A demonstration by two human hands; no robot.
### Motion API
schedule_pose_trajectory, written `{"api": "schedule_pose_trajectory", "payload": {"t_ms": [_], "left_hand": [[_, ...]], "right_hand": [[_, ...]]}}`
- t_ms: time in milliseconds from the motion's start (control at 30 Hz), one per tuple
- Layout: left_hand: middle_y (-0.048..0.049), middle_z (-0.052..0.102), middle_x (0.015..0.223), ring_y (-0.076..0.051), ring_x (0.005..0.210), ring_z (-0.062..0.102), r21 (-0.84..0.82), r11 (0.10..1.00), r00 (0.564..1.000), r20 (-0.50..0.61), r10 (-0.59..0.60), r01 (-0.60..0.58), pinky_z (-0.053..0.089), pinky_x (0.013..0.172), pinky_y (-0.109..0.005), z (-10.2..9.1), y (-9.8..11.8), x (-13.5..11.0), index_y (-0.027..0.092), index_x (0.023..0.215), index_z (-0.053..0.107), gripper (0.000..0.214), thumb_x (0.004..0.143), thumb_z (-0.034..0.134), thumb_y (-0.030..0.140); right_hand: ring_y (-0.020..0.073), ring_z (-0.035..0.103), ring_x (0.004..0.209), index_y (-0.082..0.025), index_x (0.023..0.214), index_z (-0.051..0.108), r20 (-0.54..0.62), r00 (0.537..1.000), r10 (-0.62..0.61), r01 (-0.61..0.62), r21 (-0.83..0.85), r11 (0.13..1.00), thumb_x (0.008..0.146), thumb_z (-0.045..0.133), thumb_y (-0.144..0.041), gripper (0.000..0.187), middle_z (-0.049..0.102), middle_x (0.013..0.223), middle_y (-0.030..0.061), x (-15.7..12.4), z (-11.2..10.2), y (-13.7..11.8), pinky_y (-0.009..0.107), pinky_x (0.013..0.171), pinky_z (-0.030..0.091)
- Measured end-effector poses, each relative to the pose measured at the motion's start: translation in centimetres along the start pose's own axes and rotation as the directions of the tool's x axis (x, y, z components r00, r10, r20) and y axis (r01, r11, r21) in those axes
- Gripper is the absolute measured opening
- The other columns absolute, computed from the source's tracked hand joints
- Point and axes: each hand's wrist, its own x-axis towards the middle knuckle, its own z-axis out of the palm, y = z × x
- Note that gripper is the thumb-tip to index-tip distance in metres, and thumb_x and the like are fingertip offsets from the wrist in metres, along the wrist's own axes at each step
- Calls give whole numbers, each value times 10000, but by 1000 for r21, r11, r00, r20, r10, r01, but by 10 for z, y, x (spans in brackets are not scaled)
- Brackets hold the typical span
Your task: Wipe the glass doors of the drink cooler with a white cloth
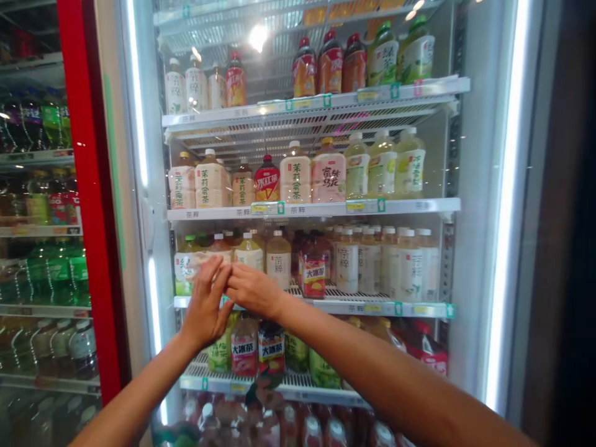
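My left hand point(207, 304) is raised in front of a glass-fronted drinks fridge, its fingers stretched upward and the thumb apart. From the right, my right hand point(254, 288) reaches across, its bent fingertips meeting the fingers of my left hand. What lies between those fingertips, if anything, is hidden. Just above the left fingers is a pale, blurred patch point(202, 257); I cannot tell whether it is a cloth or a reflection in the glass. Behind the hands, the third shelf holds a green-labelled tea bottle point(184, 267) and a white-labelled bottle point(278, 257).
More bottles fill the shelves, including a red iced tea bottle point(267, 180) and a dark iced tea bottle point(313, 267). A bright light strip point(505, 205) runs down the right side. On the left, a red frame point(88, 186) borders another fridge of drinks.
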Motion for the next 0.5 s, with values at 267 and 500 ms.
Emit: {"api": "schedule_pose_trajectory", "payload": {"t_ms": [267, 500], "left_hand": [[-102, 290, 1695, -249, 1609, 145, 115, 991, 993, 105, 61, -73, 179, 1308, -535, 18, -22, 16, 293, 1653, 85, 739, 1012, 454, 300], [4, 200, 1722, -187, 1614, 81, 96, 924, 921, 163, 353, -371, 102, 1337, -461, 37, 25, 43, 343, 1641, 129, 755, 990, 505, 409]], "right_hand": [[332, 237, 1591, -264, 1577, 396, 121, 969, 213, -198, -127, 972, 978, 633, -402, 659, 305, 1702, 79, -160, -73, 22, 715, 1266, 173], [330, 231, 1593, -280, 1631, 293, 74, 960, 272, -248, -234, 940, 940, 587, -521, 789, 309, 1695, 65, -256, -77, 25, 703, 1279, 82]]}}
